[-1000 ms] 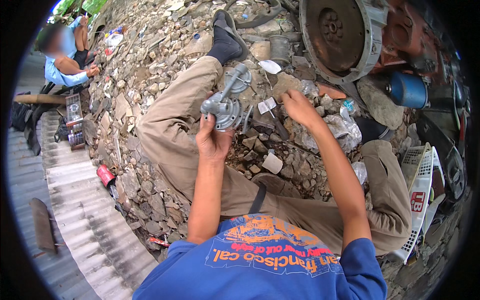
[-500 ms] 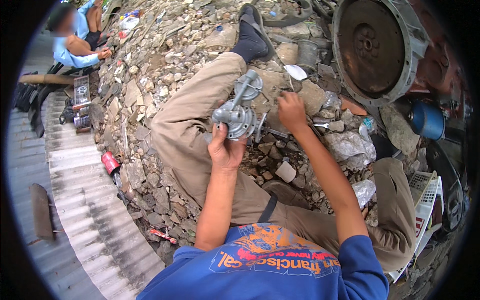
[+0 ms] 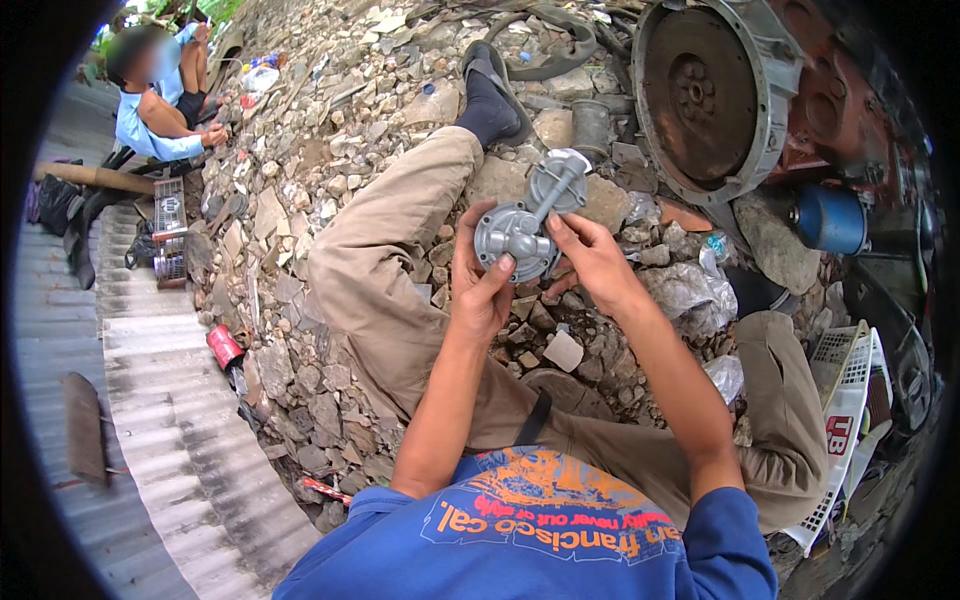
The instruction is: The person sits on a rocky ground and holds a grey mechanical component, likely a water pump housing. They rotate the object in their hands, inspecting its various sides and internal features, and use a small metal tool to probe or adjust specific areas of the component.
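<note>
A grey cast-metal pump-like part (image 3: 515,224) is held above the stones between my legs. It has a round, bolted flange and a smaller round cap, joined by a short tube. My left hand (image 3: 482,292) is wrapped round the flange's left side, with the thumb on its near edge. From the right, my right hand (image 3: 603,268) grips the part, its thumb by the tube and its other fingers partly hidden below. The part's underside is out of sight.
Broken stones (image 3: 290,290) cover the ground. At the right lie a large round metal housing (image 3: 697,100), a blue cylinder (image 3: 832,219) and a white plastic basket (image 3: 838,440). Corrugated sheets (image 3: 165,400) and a red can (image 3: 224,346) are at left. Another person (image 3: 160,115) sits at the far left.
My right hand has come from beside the stones to the metal part and taken hold of it. The part has turned, bringing its flange face upward, and my left hand has shifted slightly right.
</note>
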Demonstrator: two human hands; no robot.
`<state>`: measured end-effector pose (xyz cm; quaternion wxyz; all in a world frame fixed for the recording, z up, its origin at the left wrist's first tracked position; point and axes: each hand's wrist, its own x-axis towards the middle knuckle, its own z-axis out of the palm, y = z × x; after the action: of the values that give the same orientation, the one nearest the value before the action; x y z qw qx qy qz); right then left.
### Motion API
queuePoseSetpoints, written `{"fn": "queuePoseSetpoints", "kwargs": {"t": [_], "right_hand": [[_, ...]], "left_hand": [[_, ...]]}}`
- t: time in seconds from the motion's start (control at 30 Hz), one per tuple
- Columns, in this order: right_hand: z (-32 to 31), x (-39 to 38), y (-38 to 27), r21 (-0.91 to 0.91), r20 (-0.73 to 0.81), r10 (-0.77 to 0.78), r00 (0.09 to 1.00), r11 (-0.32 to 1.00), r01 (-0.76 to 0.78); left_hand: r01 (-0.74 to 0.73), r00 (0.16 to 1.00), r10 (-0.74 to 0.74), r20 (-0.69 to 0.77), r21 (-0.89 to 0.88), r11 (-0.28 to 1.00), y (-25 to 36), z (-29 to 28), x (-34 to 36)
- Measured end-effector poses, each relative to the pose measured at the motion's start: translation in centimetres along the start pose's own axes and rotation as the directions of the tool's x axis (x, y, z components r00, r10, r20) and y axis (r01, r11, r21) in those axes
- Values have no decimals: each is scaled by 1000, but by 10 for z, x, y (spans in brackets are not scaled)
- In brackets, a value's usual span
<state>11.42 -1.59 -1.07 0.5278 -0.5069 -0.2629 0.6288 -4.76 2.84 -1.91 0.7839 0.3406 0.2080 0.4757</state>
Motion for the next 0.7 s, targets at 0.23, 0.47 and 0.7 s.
{"fn": "queuePoseSetpoints", "kwargs": {"t": [0.23, 0.47, 0.7], "right_hand": [[-7, -9, -6, 30, 84, -64, 994, 998, 61], [-11, -10, -1, 100, 76, -51, 996, 994, 44], [-15, -9, -1, 81, 58, -82, 995, 994, 77]], "left_hand": [[-32, 998, 31, 45, 30, 999, -3, 1, 0], [127, 983, -154, 96, 243, 962, 16, -3, 3], [336, 941, -334, 53, -20, 942, 36, 14, 6]]}}
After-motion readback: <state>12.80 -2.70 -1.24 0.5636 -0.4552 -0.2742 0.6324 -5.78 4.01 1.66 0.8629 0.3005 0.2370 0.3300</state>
